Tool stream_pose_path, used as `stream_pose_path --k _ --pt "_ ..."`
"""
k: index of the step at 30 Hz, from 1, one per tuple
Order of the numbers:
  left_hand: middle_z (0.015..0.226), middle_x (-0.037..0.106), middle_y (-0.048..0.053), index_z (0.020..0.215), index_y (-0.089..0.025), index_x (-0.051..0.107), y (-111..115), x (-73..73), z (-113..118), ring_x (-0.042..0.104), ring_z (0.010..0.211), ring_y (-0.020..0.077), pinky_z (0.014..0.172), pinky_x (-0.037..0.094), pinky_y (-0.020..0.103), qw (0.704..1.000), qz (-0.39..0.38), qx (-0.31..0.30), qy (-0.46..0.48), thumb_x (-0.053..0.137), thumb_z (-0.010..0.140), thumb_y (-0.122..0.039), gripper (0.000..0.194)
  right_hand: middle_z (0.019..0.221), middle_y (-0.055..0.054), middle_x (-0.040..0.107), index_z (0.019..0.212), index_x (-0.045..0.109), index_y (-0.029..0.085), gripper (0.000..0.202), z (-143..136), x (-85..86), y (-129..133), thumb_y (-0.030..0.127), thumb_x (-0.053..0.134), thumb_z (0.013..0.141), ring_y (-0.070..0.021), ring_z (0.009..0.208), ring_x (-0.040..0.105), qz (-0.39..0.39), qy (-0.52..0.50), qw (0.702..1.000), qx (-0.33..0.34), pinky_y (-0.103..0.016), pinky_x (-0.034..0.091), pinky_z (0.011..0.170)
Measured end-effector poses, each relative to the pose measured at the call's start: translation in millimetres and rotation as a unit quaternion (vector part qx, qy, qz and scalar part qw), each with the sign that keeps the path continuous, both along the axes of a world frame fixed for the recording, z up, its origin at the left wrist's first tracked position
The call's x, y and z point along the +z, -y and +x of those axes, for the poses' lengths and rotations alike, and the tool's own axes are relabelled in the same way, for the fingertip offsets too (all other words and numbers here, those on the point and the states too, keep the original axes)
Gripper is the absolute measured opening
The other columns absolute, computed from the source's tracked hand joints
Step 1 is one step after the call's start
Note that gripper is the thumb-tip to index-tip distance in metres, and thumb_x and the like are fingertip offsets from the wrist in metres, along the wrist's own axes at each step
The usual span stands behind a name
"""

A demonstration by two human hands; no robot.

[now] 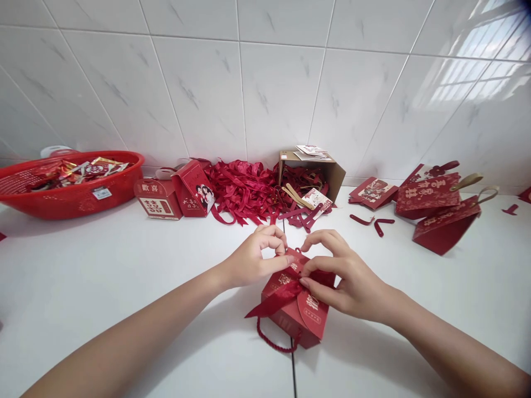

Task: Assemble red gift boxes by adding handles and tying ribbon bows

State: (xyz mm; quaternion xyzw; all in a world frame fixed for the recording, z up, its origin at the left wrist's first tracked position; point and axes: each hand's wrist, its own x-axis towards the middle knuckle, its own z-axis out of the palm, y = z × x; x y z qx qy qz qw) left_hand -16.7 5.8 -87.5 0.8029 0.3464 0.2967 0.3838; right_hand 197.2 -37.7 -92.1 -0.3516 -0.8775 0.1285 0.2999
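A small red gift box [315, 323] with gold lettering sits on the white table in front of me. A glossy red ribbon [276, 301] is wrapped across its top, one loose tail hanging toward the left. At the near side a twisted red cord handle [276, 347] droops from the box. My right hand [348, 273] pinches the ribbon at the middle of the lid between thumb and fingertips. Over the far left of the lid, my left hand [257, 254] is closed, thumb against fingers, on the ribbon; its fingertips partly hide what they grip.
A red plastic basket [74, 202] of wrapped sweets stands at the left. Along the tiled wall lie two red boxes [164, 193], a heap of red ribbons [244, 190] and a cardboard box [337, 177] of straps. Red gift bags [446, 224] stand at the right.
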Motion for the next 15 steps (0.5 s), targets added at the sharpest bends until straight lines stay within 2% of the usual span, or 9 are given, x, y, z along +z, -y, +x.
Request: stream_pose_path --k 3,6,8,10,13,15 --pt "0.092 0.059 0.004 0.074 -0.018 0.062 -3 -3.6 1 0.054 0.091 0.0198 0.086 0.04 0.032 0.996 -0.035 -0.008 0.086 0.057 0.084 -0.035 0.02 0.114 -0.009 0.052 0.084 0.07 0.023 0.011 2 -1.2 -3 0.023 0.059 0.086 -0.0226 0.106 0.051 0.003 -0.044 0.999 -0.018 -0.042 0.044 0.09" --pt "0.099 0.061 0.005 0.1 -0.02 0.062 -11 -13.3 1 0.054 0.098 0.0201 0.083 0.042 0.029 0.981 -0.045 0.067 0.176 0.055 0.086 -0.039 0.025 0.115 -0.008 0.053 0.091 0.071 0.024 0.013 4 -1.5 -3 0.024 0.058 0.087 -0.0221 0.109 0.051 0.003 -0.077 0.996 -0.034 -0.04 0.044 0.091" --pt "0.095 0.061 0.004 0.098 -0.02 0.061 -19 -25.7 -1 0.054 0.096 0.0192 0.081 0.042 0.028 0.967 -0.045 0.142 0.206 0.055 0.085 -0.042 0.026 0.118 -0.008 0.053 0.097 0.071 0.026 0.015 4 -1.9 -2 0.026 0.06 0.087 -0.0229 0.112 0.05 0.003 -0.063 0.998 -0.031 -0.041 0.044 0.092" --pt "0.084 0.06 0.002 0.087 -0.019 0.059 -27 -41.6 -3 0.055 0.085 0.0176 0.077 0.042 0.027 0.956 -0.05 0.193 0.214 0.054 0.084 -0.043 0.025 0.122 -0.008 0.051 0.101 0.071 0.027 0.018 3 -2.6 -1 0.028 0.062 0.086 -0.0242 0.114 0.047 0.01 -0.031 0.999 -0.022 -0.042 0.043 0.094" --pt "0.074 0.056 0.001 0.077 -0.018 0.055 -36 -64.1 -8 0.052 0.074 0.0162 0.07 0.041 0.027 0.949 -0.065 0.225 0.212 0.053 0.083 -0.042 0.026 0.121 -0.009 0.052 0.101 0.072 0.028 0.018 2 -2.7 -2 0.029 0.061 0.086 -0.0247 0.111 0.047 0.018 0.008 1.0 -0.014 -0.043 0.044 0.092" --pt "0.072 0.055 0.001 0.077 -0.017 0.054 -39 -73.2 -11 0.051 0.07 0.0155 0.066 0.04 0.027 0.947 -0.078 0.235 0.207 0.052 0.082 -0.042 0.025 0.118 -0.009 0.054 0.098 0.073 0.027 0.017 2 -0.8 -4 0.029 0.06 0.087 -0.0243 0.107 0.049 0.018 0.023 1.0 -0.007 -0.044 0.044 0.09"
